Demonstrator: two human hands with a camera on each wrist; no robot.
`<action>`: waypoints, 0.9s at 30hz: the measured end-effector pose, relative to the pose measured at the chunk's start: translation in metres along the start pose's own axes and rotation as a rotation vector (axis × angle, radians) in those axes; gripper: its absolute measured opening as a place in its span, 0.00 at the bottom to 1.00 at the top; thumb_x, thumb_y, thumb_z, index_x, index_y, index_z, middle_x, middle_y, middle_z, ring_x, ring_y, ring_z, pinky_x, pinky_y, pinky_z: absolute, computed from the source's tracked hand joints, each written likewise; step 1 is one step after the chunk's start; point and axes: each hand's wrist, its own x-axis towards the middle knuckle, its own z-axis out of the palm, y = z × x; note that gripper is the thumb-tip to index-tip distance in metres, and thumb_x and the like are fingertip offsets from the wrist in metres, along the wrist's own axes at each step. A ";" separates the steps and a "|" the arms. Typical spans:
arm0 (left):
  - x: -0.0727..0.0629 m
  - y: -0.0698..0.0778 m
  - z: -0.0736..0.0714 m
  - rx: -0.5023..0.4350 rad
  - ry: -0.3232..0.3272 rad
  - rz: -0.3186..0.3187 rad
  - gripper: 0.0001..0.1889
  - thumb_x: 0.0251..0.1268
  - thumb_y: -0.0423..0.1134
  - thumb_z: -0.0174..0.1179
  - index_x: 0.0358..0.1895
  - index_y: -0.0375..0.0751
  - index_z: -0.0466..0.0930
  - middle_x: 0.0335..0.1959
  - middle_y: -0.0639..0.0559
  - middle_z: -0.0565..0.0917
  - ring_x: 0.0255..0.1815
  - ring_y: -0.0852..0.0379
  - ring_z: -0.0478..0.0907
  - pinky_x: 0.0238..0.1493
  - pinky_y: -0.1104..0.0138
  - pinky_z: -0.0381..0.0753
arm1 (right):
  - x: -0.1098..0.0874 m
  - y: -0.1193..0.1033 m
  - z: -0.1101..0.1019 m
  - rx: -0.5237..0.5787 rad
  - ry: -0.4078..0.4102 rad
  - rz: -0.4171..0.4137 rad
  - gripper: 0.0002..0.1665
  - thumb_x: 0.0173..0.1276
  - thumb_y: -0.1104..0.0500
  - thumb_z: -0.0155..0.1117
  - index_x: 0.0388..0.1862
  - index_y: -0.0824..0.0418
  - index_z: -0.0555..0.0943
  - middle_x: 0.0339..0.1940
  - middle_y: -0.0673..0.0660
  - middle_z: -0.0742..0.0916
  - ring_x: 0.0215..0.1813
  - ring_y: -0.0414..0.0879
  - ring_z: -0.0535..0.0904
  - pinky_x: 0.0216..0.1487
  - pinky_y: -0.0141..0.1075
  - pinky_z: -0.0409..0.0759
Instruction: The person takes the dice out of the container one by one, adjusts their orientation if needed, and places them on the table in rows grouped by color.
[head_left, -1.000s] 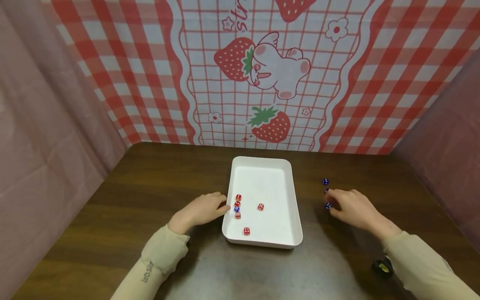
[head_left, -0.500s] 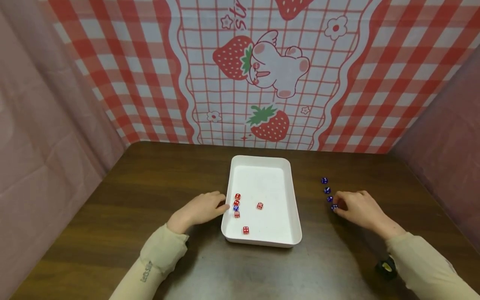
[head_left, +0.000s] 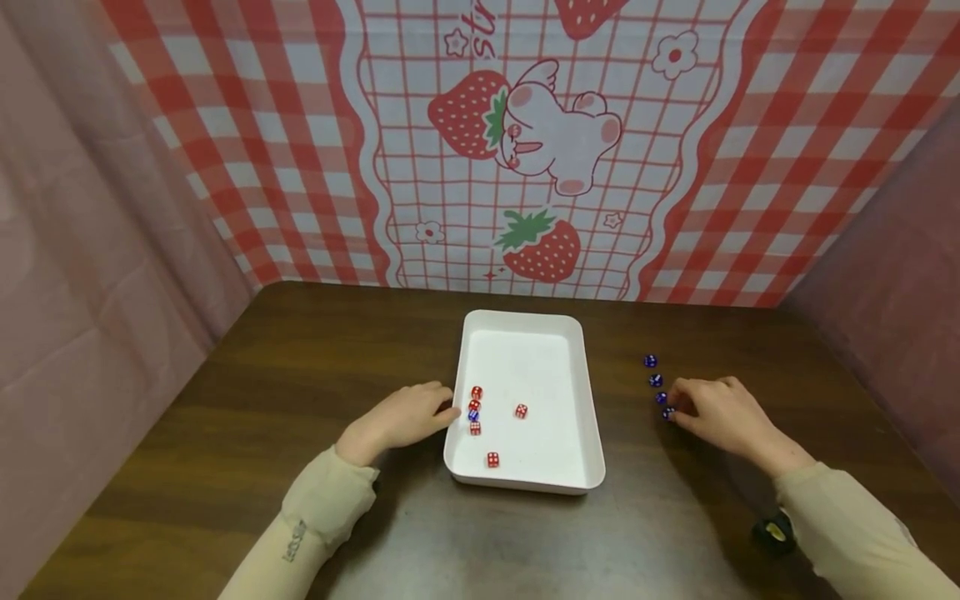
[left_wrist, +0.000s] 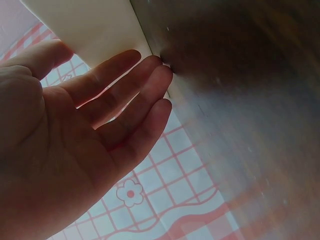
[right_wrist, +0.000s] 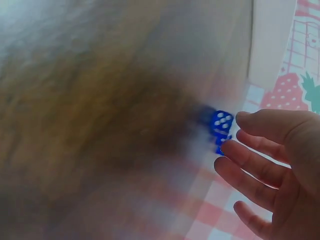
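While our empty, relaxed left grip [head_left: 408,415] perhaps steadies the white tray [head_left: 532,354], our right grip [head_left: 718,415] narrowly brackets a blue die [right_wrist: 223,120], whether pinching we cannot tell, seemingly to align it with three more dice [head_left: 656,380] beyond.

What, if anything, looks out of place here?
One blue die sits among five red dice in the tray. It looks odd because four other blue dice lie outside, on the table.

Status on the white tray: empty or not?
Not empty: in the head view, the white tray holds five red dice and one blue die, mostly toward its left side.
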 end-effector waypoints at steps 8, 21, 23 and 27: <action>0.000 -0.001 0.002 -0.006 0.003 0.001 0.11 0.66 0.47 0.51 0.35 0.43 0.77 0.28 0.53 0.73 0.27 0.58 0.68 0.33 0.63 0.69 | 0.016 -0.019 -0.011 -0.012 0.072 -0.022 0.08 0.53 0.56 0.68 0.30 0.55 0.80 0.23 0.46 0.82 0.27 0.41 0.77 0.43 0.53 0.67; 0.000 -0.001 0.001 -0.002 0.002 0.001 0.11 0.66 0.47 0.50 0.33 0.44 0.76 0.28 0.53 0.72 0.26 0.58 0.68 0.32 0.63 0.68 | 0.043 -0.058 -0.025 0.026 0.200 -0.131 0.06 0.52 0.60 0.67 0.28 0.53 0.78 0.21 0.44 0.80 0.27 0.38 0.75 0.43 0.47 0.66; 0.000 0.000 0.001 -0.002 0.004 0.003 0.11 0.66 0.47 0.50 0.33 0.44 0.76 0.28 0.53 0.72 0.26 0.58 0.68 0.32 0.63 0.68 | 0.047 -0.065 -0.025 0.028 0.210 -0.157 0.05 0.52 0.60 0.67 0.27 0.53 0.78 0.21 0.44 0.80 0.27 0.37 0.75 0.44 0.46 0.66; 0.001 0.000 0.001 -0.003 0.001 0.005 0.12 0.66 0.47 0.50 0.34 0.43 0.76 0.28 0.53 0.72 0.27 0.58 0.68 0.32 0.63 0.68 | 0.053 -0.079 -0.025 0.025 0.201 -0.198 0.03 0.54 0.60 0.65 0.27 0.53 0.79 0.20 0.43 0.78 0.26 0.36 0.74 0.46 0.46 0.67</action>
